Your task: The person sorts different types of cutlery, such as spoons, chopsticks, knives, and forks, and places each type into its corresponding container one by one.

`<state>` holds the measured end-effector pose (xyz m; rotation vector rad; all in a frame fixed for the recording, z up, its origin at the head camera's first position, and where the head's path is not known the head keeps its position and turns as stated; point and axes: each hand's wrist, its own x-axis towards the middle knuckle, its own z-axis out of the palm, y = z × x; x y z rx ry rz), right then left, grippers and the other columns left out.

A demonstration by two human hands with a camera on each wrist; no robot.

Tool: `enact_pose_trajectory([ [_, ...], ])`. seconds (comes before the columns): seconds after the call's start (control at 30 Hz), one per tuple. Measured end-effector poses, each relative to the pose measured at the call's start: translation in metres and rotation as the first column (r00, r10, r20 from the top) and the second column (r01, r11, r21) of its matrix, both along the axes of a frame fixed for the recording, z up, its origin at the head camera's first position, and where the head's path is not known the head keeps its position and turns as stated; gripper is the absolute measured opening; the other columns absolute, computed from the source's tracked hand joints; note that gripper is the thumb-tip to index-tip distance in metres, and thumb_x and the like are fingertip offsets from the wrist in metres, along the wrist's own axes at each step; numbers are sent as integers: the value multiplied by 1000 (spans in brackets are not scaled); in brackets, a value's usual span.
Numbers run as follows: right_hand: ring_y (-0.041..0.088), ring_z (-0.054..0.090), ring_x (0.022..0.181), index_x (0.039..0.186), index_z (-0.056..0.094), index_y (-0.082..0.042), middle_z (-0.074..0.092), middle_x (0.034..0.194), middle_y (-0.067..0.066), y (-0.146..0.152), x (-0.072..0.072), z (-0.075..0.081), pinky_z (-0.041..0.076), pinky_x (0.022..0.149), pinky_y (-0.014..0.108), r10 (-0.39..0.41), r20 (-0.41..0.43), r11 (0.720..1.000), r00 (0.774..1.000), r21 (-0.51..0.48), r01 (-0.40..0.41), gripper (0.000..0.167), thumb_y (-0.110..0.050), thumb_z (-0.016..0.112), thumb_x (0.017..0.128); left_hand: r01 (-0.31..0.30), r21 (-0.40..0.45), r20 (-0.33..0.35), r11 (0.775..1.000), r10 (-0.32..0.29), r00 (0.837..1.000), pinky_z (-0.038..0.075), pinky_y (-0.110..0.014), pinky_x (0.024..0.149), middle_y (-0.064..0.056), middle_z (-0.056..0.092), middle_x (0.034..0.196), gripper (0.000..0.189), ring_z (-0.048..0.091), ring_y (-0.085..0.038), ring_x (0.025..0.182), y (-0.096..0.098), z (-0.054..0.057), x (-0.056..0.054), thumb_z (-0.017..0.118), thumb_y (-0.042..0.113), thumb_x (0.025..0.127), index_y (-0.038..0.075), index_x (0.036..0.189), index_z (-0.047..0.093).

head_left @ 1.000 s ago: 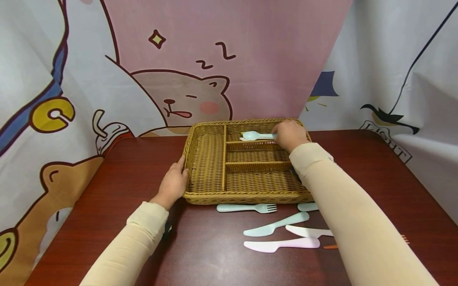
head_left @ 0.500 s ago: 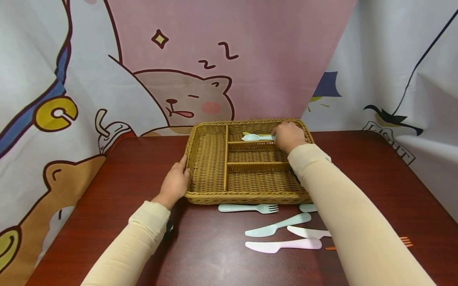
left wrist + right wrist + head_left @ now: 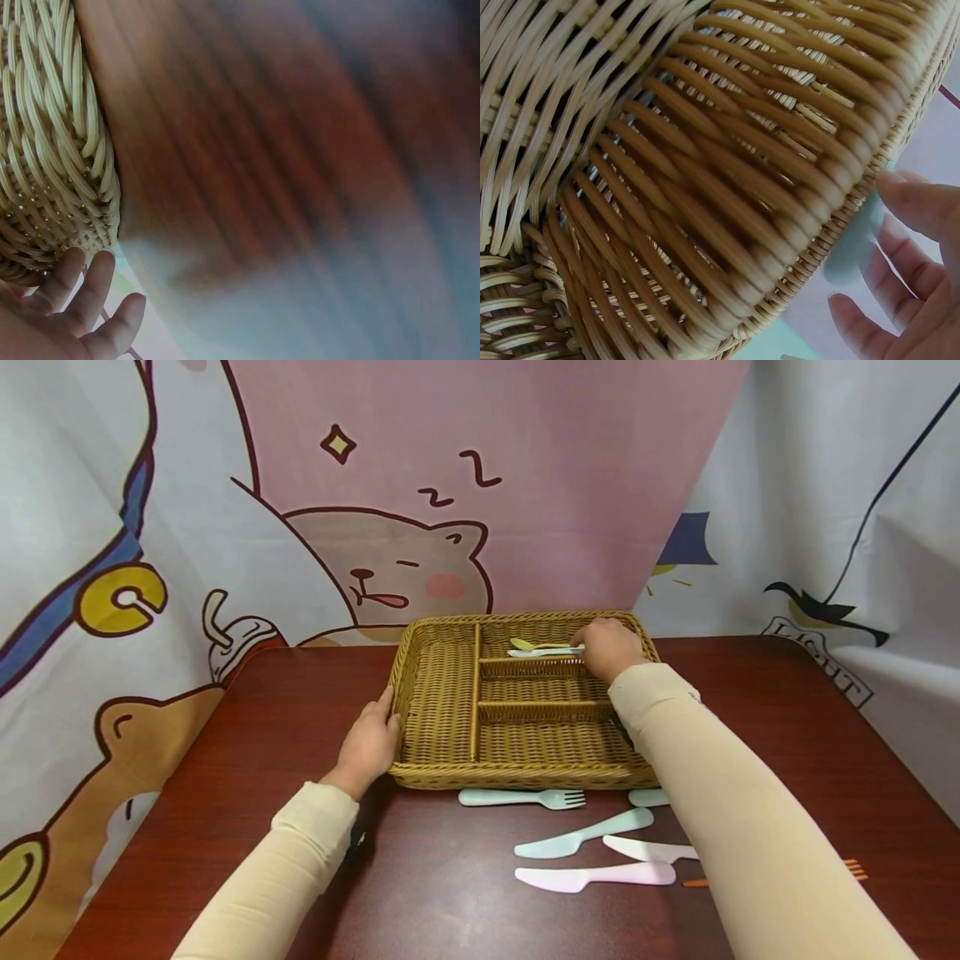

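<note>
A brown wicker cutlery basket [image 3: 517, 774] with a long left compartment and three stacked right ones sits on the table. My left hand [image 3: 366, 745] rests against its left side, fingers extended along the wicker; the left wrist view shows the fingertips [image 3: 97, 266] touching the weave. Over the back right compartment, my right hand [image 3: 611, 647] pinches a light blue spoon [image 3: 542, 652] by its handle. That handle [image 3: 851, 251] shows between thumb and fingers in the right wrist view. A yellow spoon [image 3: 525, 644] lies in the same compartment, partly hidden.
In front of the basket lie a pale green fork [image 3: 521, 797], a light blue knife [image 3: 583, 833], a white knife [image 3: 645, 847] and a pink knife [image 3: 592, 876]. The right sleeve partly covers an orange fork [image 3: 855, 869] and a pale green handle [image 3: 648, 797]. A printed curtain [image 3: 570, 468] hangs behind.
My right hand has lowered the light blue spoon into the back compartment, its bowl tipping edge-on and uncovering more of the yellow spoon. My left hand stays at the basket's side.
</note>
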<state>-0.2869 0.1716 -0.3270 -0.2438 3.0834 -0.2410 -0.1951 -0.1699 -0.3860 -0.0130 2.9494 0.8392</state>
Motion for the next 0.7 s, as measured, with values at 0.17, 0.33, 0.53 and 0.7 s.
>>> enact_pose_trajectory([
  [0.17,40,50,121,125,67,-10,56,129,21,2,0,0,50,84,53,0,-31,1000,1000,-12,-1,32,-6,62,93,-1,-2,2,1000,1,1000,45,-53,92,-24,34,149,57,54,-40,116,0,0,0,37,23,106,11,157,14],
  [0.33,38,59,106,123,68,-9,59,126,20,3,3,3,53,71,48,-2,-69,998,998,-57,-1,29,-9,60,95,-6,1,2,1000,6,1000,42,-55,97,-24,33,149,57,50,-41,121,1,1,0,37,23,106,12,157,14],
  [0.53,39,53,115,124,66,-8,55,129,19,6,11,14,47,88,54,-4,-65,984,998,-180,-8,29,-9,60,95,-2,-1,-12,1000,2,1000,46,-52,90,-23,39,144,57,56,-38,110,1,0,-1,37,23,106,10,156,15],
  [0.7,39,52,116,124,65,-5,54,130,19,11,19,19,46,89,53,11,-58,957,998,-290,-28,29,-8,59,96,-7,2,-10,1000,7,1000,45,-53,93,-23,39,144,57,55,-39,113,1,-1,-1,37,22,106,11,156,14],
])
